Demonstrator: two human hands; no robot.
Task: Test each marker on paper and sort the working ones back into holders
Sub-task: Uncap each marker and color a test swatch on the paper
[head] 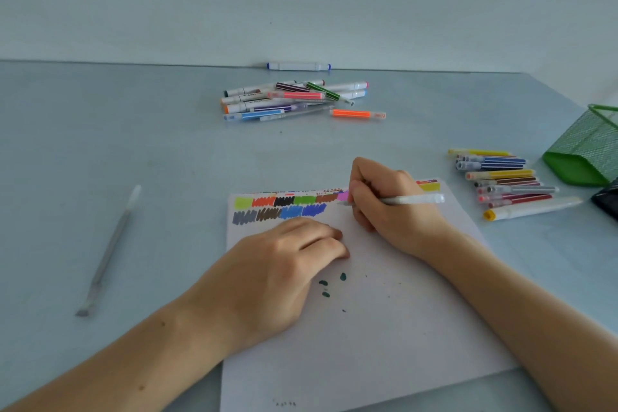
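Note:
A white sheet of paper point(384, 328) lies in front of me, with two rows of coloured test scribbles point(281, 206) along its far edge. My right hand point(388, 204) grips a pale, translucent pen point(414, 200), its tip on the paper just right of the scribbles. My left hand point(284, 261) rests on the sheet with loosely curled fingers and holds it flat. A heap of mixed markers point(294, 97) lies farther back. A second group of markers point(505, 181) lies to the right, beside a green mesh holder point(588, 150) tipped on its side.
A lone grey pen point(110, 251) lies on the table at the left. One white marker with blue ends point(298, 66) sits against the back wall. A dark object point(607, 201) shows at the right edge. A few dark green ink dots point(331, 284) mark the paper.

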